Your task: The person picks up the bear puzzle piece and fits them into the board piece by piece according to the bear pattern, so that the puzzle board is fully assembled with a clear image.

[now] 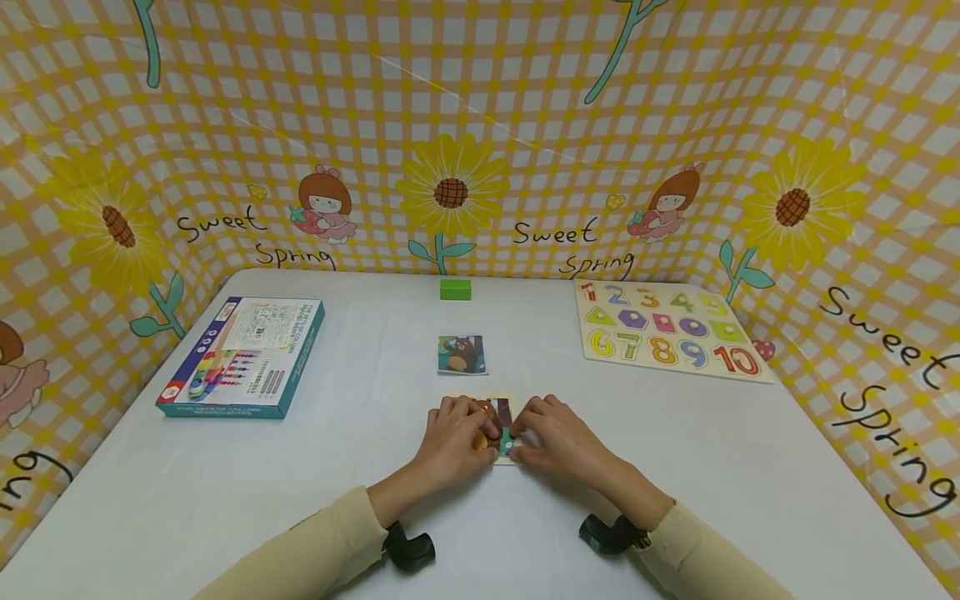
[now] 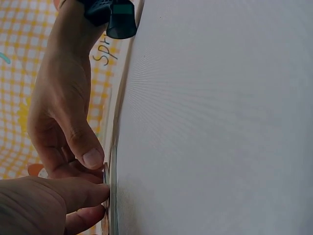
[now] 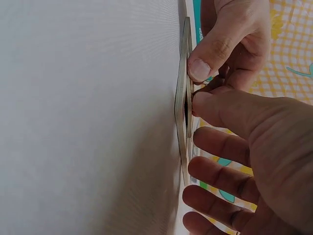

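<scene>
A small jigsaw puzzle (image 1: 505, 421) with a brown bear picture lies in front of the person, partly hidden under both hands. From its left side the left hand (image 1: 453, 437) reaches over it, thumb and bent forefinger holding a piece. Opposite, the right hand (image 1: 558, 442) touches the puzzle's right edge. Seen edge-on in the right wrist view, a jigsaw piece (image 3: 189, 117) is tilted, with a dark gap between it and the board (image 3: 180, 110). The right hand's fingers (image 3: 222, 176) are spread and fairly straight, and its thumb tip meets the piece.
Beyond the puzzle lies a bear picture card (image 1: 462, 355), with a green block (image 1: 455, 289) farther back. A boxed toy (image 1: 243, 358) sits at the left. A number puzzle board (image 1: 667, 329) lies at the back right. Checked cloth walls surround the white table (image 1: 360, 358).
</scene>
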Tool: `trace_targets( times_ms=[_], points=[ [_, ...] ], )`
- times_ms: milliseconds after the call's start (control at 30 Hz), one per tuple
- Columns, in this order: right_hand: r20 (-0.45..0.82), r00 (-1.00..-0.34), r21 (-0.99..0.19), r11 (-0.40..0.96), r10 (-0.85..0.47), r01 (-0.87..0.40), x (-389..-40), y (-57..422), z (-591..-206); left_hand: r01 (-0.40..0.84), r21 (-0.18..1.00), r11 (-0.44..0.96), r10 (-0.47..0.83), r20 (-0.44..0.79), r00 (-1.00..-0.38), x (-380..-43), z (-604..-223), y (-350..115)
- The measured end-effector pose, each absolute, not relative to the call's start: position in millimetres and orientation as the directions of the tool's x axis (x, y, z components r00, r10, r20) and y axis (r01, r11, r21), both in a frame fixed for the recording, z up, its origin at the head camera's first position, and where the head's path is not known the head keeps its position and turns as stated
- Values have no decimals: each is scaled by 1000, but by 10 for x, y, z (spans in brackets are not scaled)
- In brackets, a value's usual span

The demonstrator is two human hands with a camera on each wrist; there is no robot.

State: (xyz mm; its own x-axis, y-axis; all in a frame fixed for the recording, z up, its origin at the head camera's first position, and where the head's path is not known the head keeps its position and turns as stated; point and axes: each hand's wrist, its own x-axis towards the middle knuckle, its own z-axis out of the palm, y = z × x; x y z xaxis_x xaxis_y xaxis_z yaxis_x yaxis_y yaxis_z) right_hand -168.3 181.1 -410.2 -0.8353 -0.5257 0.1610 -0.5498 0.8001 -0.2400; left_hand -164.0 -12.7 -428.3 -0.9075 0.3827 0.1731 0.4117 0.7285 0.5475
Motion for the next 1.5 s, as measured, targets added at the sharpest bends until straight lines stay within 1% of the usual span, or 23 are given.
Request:
trace_targets(
  times_ms=[433, 733, 1200, 1333, 1500],
  points=[
    [174, -824, -233, 790, -539, -567, -1689, 1819, -4115, 413, 548, 727, 385, 172, -907, -1647, -4285, -131],
    [160, -840, -247, 802, -519, -543, -1696, 1795, -4126, 407, 551, 728, 378, 173, -909, -1653, -4293, -125],
    [165, -846, -250, 808, -507, -533, -1696, 1782, -4121, 406, 554, 727, 374, 176, -911, -1656, -4305, -121],
    [145, -854, -262, 813, -499, -520, -1703, 1789, -4114, 403, 564, 721, 377, 169, -911, -1647, -4278, -135],
    [171, -859, -270, 815, -483, -513, -1707, 1832, -4069, 393, 587, 707, 361, 178, -915, -1641, -4197, -206]
  ],
)
